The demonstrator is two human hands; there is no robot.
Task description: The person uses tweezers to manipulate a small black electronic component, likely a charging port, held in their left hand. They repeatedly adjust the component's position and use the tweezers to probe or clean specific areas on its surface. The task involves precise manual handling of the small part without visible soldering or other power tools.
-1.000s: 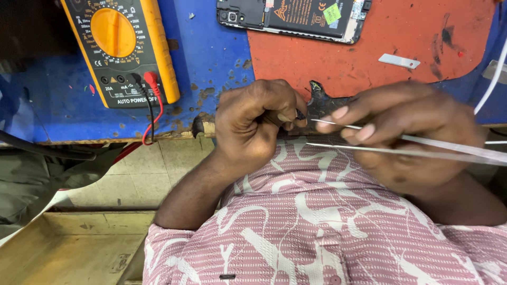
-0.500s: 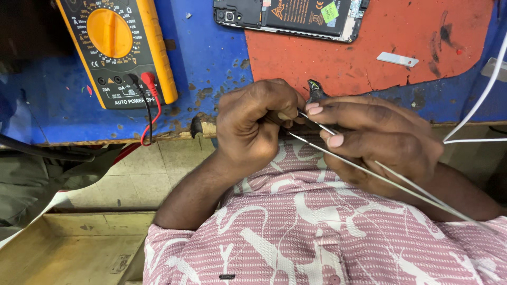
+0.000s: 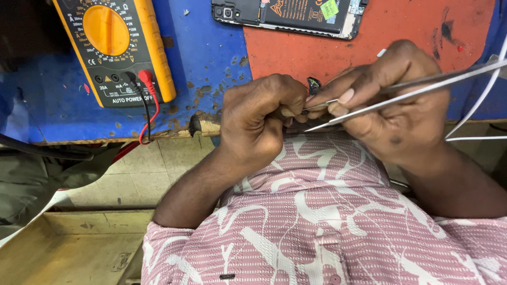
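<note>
Whatever our left hand encloses is hidden: its fingers are curled into a tight fist at the centre of the frame, and we cannot tell what, if anything, lies inside. A small black part shows only its tip above the knuckles, between the two hands. The opened black smartphone with exposed battery is cut off by the top edge, and the yellow multimeter with orange dial by the upper left edge.

The long silver metal tweezers run from the far right edge toward the centre; their tips meet the left fist, one tip disappearing behind its fingers. Our right hand pinches the tweezers between thumb and fingers, closed firmly around both arms. The two arms remain slightly apart at the tips.
</note>
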